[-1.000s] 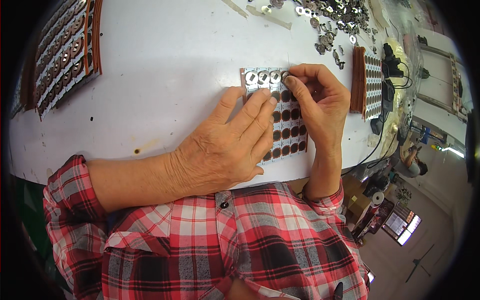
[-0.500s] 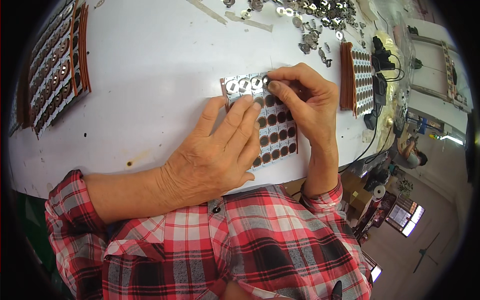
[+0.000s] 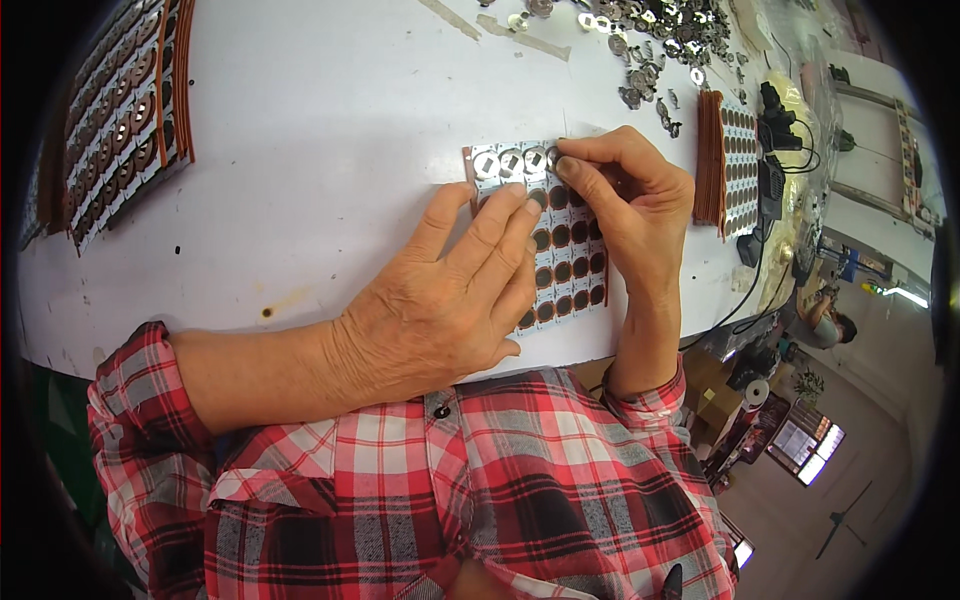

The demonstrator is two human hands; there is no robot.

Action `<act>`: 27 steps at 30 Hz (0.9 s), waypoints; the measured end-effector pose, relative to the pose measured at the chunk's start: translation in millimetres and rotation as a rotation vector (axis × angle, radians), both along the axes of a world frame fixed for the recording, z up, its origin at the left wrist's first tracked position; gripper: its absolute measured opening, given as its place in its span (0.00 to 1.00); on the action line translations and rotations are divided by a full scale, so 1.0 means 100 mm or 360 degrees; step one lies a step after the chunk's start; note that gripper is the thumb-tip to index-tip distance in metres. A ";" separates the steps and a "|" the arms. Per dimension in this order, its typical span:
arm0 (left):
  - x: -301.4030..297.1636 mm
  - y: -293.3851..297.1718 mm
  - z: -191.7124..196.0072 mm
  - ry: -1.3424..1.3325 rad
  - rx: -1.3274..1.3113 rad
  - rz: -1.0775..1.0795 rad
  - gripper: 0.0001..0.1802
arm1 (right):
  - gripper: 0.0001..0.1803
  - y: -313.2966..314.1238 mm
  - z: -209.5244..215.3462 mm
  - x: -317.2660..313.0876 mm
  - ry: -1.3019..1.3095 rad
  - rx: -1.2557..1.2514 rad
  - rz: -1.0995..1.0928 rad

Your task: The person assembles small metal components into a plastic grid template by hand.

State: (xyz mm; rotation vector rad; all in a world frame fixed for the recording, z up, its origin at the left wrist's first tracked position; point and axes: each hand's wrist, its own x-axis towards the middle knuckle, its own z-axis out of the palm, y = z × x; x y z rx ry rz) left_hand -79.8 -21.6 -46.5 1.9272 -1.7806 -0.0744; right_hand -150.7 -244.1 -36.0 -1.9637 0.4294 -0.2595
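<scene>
The left hand [image 3: 430,290], spread and unclenched, hides the eight o'clock side of a flat, dark-dotted board [image 3: 561,254] just off centre toward one o'clock; the right hand [image 3: 635,205], at the board's twelve o'clock edge, pinches a round metal disc [image 3: 552,156], mostly covered

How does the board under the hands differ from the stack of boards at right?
The board has shiny metal discs along its far row; the stack shows none on its visible face. The left hand rests on the board; no hand touches the stack. Both show rows of dark circles.
</scene>
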 end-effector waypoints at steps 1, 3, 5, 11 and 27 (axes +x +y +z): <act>0.00 0.00 0.01 0.0001 0.0001 -0.0003 0.44 | 0.08 0.01 0.02 0.00 0.0014 -0.0066 0.0010; -0.01 0.01 0.01 0.0001 -0.0007 -0.0005 0.44 | 0.08 0.02 0.03 0.00 -0.0028 -0.0084 0.0027; 0.00 0.01 0.02 -0.0005 -0.0029 -0.0009 0.44 | 0.08 0.02 0.07 -0.01 -0.0024 -0.0088 0.0018; 0.01 0.01 0.00 -0.0025 -0.0008 -0.0033 0.45 | 0.09 -0.40 0.00 0.11 -0.0170 -0.0654 -0.0464; 0.04 0.00 0.04 0.0022 0.0013 -0.0020 0.44 | 0.08 -0.17 0.14 -0.07 0.0115 0.0347 0.0070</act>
